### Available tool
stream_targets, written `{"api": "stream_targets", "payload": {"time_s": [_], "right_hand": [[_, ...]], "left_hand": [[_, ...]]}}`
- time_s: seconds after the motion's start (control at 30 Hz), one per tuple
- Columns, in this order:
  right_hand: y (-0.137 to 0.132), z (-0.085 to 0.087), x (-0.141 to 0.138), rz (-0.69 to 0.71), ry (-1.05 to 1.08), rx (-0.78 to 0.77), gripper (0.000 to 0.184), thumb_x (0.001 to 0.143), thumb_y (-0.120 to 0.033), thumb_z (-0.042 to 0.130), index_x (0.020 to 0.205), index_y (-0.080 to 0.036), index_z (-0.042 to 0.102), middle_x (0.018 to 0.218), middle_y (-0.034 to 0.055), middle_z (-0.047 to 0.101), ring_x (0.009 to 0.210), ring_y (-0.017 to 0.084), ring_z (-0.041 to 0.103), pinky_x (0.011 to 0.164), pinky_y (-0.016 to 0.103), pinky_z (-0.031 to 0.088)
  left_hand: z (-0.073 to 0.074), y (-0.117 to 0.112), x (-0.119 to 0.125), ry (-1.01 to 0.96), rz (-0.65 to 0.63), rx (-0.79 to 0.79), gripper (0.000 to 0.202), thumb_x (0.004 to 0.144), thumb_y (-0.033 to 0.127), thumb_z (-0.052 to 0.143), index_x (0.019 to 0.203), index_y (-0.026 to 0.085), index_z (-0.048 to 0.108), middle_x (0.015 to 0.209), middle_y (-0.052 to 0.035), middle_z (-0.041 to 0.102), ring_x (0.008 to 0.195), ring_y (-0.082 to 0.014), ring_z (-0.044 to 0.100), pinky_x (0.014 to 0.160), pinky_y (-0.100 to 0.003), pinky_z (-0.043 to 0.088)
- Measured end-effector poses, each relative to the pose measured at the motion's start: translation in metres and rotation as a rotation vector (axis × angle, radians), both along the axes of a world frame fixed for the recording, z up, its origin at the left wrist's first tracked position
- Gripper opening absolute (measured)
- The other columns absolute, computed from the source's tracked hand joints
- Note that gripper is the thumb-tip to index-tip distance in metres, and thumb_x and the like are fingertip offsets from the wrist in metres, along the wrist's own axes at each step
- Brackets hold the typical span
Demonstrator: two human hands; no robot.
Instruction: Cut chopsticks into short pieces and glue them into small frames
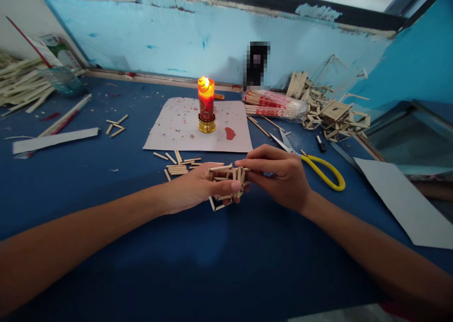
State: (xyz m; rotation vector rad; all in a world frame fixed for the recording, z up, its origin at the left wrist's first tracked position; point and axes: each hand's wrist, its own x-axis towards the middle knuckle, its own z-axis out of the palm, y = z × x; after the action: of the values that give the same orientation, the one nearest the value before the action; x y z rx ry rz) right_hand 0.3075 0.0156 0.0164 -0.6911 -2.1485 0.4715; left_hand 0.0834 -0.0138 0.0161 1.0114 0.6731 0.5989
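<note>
the fingers of the left hand [189,188] are clamped round a small frame of wooden sticks [239,177], while those of the right hand [285,171] bunch at its right edge, though whether they pinch a stick cannot be told. beyond the fingertips to the right, a clear plastic packet [274,107] of sticks bears red printing too small to read; beyond and slightly left, a lit red candle [206,100] stands in a gold holder [207,126]. far left of the fingers, a thin red rod [29,42] leans in a clear cup [67,82].
</note>
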Motion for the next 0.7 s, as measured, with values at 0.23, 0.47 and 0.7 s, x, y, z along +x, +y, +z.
{"api": "stream_targets", "payload": {"time_s": [0.23, 0.47, 0.7], "right_hand": [[-0.008, 0.006, -0.001, -0.061, -0.067, 0.044, 0.017, 0.092, -0.016, 0.072, 0.101, -0.023, 0.085, 0.097, 0.0048, 0.082, 0.076, 0.016, 0.075, 0.070, 0.027, 0.061], [-0.001, 0.006, 0.002, 0.037, -0.049, -0.069, 0.018, 0.094, -0.021, 0.073, 0.106, -0.027, 0.084, 0.103, 0.0043, 0.080, 0.084, 0.018, 0.075, 0.077, 0.029, 0.061], [-0.014, 0.008, -0.015, -0.153, 0.076, -0.233, 0.018, 0.095, -0.025, 0.071, 0.106, -0.026, 0.085, 0.080, 0.0016, 0.066, 0.064, 0.013, 0.059, 0.058, 0.027, 0.048]], "left_hand": [[0.000, 0.002, 0.000, 0.046, -0.024, 0.066, 0.026, 0.091, 0.042, 0.076, 0.093, 0.017, 0.072, 0.088, -0.0041, 0.069, 0.082, -0.0183, 0.064, 0.076, -0.032, 0.050], [0.010, 0.001, 0.002, 0.068, -0.041, 0.101, 0.034, 0.086, 0.046, 0.081, 0.088, 0.014, 0.073, 0.086, -0.0051, 0.067, 0.076, -0.0185, 0.063, 0.072, -0.031, 0.052], [0.001, -0.004, 0.005, -0.001, 0.114, -0.034, 0.043, 0.098, 0.058, 0.060, 0.097, 0.016, 0.066, 0.087, -0.0048, 0.063, 0.075, -0.0168, 0.060, 0.070, -0.031, 0.047]]}}
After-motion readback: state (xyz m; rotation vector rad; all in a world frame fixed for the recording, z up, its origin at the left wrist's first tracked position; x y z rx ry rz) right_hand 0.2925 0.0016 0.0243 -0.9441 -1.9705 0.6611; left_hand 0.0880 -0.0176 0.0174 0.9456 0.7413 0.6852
